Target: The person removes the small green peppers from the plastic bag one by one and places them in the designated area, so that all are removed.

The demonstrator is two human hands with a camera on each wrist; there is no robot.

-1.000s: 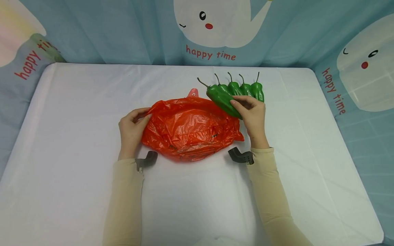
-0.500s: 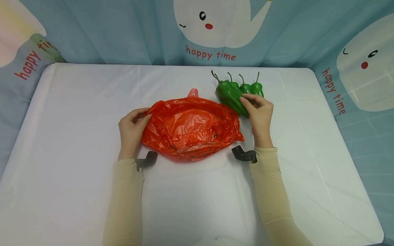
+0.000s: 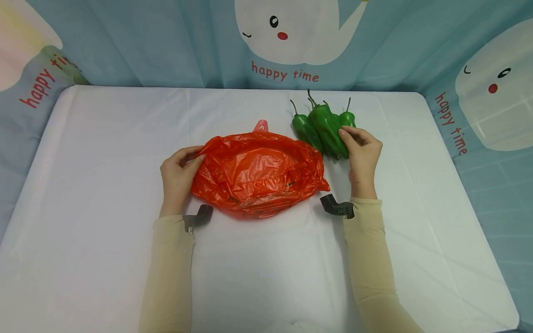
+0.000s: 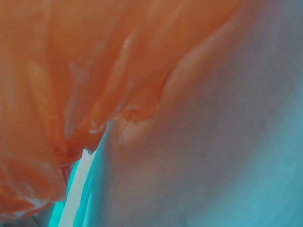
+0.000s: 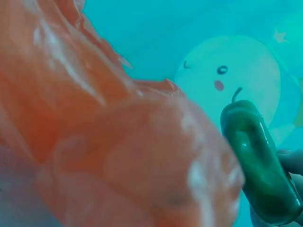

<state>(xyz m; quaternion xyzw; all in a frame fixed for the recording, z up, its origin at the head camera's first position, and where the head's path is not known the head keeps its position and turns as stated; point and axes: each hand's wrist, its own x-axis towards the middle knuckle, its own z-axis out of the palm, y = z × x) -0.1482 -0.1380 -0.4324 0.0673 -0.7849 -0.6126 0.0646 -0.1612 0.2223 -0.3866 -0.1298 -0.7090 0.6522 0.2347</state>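
Note:
Near the middle of the table lies a crumpled red plastic bag [image 3: 258, 178], its mouth spread and facing up. My left hand [image 3: 178, 178] pinches the bag's left rim. In the left wrist view the bag [image 4: 71, 71] hangs beside the blurred hand [image 4: 189, 156]. To the right of the bag, my right hand [image 3: 364, 155] grips a long green pepper [image 3: 326, 127] by its lower right side, stem pointing away. Other green peppers [image 3: 303, 127] lie in a row behind it, partly hidden. The right wrist view shows the held pepper [image 5: 258, 161] against my fingers [image 5: 291, 161].
A white cloth covers the table [image 3: 104, 129]. A pale red tab [image 3: 261, 125] pokes out behind the bag. Blue curtains [image 3: 166, 41] with printed whales hang along the back and sides. Dark wrist-camera mounts [image 3: 339, 208] stick out inward from both sleeves.
My right hand has shifted right with the pepper, from the bag's right rim across the row. The leftmost pepper behind is uncovered. My left hand and the bag stay in place.

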